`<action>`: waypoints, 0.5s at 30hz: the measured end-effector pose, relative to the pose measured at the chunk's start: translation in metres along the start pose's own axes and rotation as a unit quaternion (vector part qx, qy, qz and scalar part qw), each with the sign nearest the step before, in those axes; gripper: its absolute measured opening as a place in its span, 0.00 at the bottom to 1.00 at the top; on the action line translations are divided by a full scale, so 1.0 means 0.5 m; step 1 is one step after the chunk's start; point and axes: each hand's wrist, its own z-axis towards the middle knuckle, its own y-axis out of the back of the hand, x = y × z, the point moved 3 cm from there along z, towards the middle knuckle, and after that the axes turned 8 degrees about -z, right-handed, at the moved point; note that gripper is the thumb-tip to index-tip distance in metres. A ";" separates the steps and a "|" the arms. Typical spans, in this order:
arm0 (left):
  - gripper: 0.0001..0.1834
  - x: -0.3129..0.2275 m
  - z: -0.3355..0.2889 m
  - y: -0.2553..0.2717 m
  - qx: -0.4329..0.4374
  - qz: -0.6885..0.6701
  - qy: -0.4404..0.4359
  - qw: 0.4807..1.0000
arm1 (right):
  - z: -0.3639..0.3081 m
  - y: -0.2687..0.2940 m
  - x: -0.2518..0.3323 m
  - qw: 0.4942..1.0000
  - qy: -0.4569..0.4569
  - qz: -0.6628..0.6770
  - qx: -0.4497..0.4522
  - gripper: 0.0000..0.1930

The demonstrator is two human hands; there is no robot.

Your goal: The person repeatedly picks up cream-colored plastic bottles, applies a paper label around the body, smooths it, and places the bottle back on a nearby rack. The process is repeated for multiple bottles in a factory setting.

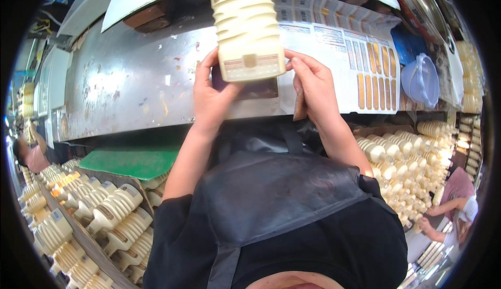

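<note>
A cream plastic bottle with a spiral-ribbed body stands over the metal worktable, a gold band near its top and a label on its lower front. My left hand is closed round the bottle's lower left side. Against the lower right corner, the fingertips of my right hand touch the bottle. A flat brown piece is tucked in that hand's curled fingers; its exact kind is unclear. Partly hidden behind the bottle's base lies a dark flat block. To the right is a sheet of gold and silver stickers.
The worktable has paint-stained metal. A lilac bucket stands at its right end. Crates of cream bottles sit lower left beside a green board; more bottles are stacked right. Another person works far right, another far left.
</note>
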 end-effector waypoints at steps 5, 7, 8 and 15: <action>0.41 -0.017 -0.004 -0.001 -0.039 0.142 -0.120 0.982 | 0.003 -0.008 0.003 1.000 -0.010 -0.012 0.004 0.19; 0.40 -0.015 0.000 0.002 -0.044 0.129 -0.117 0.984 | 0.004 -0.012 0.004 0.999 -0.030 -0.029 0.023 0.24; 0.40 -0.013 0.000 0.004 -0.046 0.118 -0.111 0.986 | 0.004 -0.013 0.007 0.999 -0.013 -0.034 0.017 0.26; 0.38 0.005 -0.004 0.013 0.014 -0.089 -0.020 0.996 | 0.015 -0.030 0.019 0.995 0.000 -0.076 0.068 0.35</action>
